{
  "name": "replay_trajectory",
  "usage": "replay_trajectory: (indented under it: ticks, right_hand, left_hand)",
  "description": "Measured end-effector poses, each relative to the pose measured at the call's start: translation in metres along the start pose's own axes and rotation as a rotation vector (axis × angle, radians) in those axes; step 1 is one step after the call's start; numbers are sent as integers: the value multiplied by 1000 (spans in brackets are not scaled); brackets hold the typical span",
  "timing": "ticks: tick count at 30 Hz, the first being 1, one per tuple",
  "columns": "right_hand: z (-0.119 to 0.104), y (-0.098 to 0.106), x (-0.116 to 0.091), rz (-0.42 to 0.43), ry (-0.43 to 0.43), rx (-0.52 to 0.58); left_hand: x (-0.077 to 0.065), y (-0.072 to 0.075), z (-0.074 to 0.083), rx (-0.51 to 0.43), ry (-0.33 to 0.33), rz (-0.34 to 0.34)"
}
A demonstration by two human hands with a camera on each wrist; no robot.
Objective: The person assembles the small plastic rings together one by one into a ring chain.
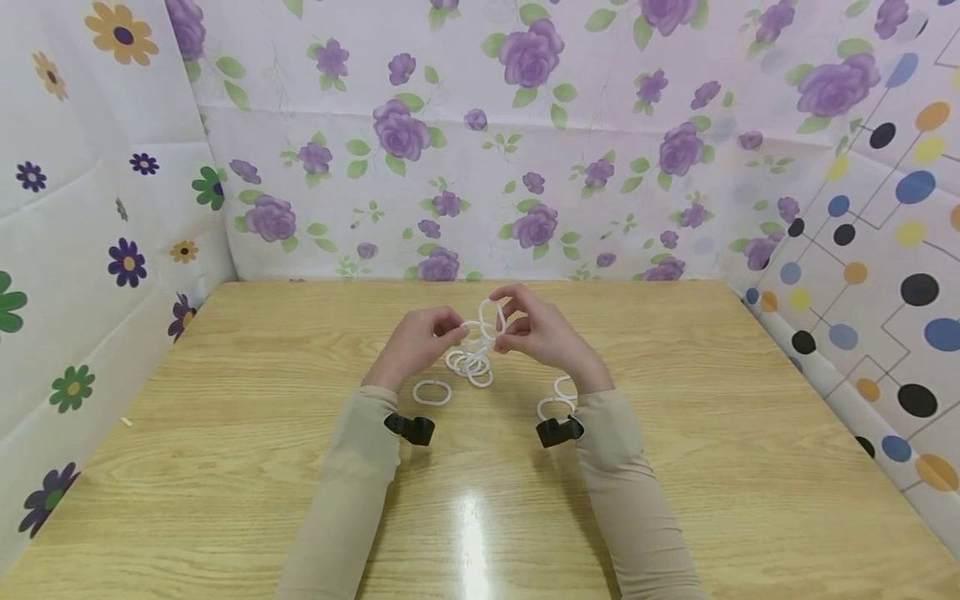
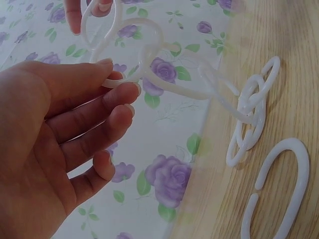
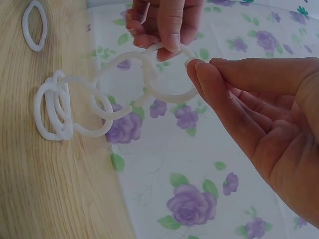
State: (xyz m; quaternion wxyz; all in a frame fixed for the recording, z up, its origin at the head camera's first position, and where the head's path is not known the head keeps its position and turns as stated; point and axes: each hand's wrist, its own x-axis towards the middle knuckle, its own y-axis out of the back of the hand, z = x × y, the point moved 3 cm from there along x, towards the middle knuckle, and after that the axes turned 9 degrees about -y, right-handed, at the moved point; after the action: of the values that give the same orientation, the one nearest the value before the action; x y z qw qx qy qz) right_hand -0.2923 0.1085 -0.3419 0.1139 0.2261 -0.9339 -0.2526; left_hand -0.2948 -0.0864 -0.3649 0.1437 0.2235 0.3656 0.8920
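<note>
Before me, my left hand pinches a white plastic C-link between thumb and forefinger. My right hand, facing it, pinches another white link, raised a little higher and meeting the left one. Whether these two are fully hooked together I cannot tell. From the left hand's link a chain of white links hangs down, its lower end bunched on the table. Just left of that heap lies a loose link with a small gap in its side.
Two more white links lie by my right wrist, partly hidden by the wrist camera. The wooden table is bordered by flowered and dotted sheets. A small pale scrap sits near its left edge.
</note>
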Motion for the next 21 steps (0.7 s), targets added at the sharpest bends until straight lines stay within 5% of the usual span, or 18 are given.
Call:
replay_trajectory:
  ticks: [21]
  right_hand:
    - [3,-4,3,23,8,-56]
  left_hand:
    - [0,2,0,-43,-14,-15]
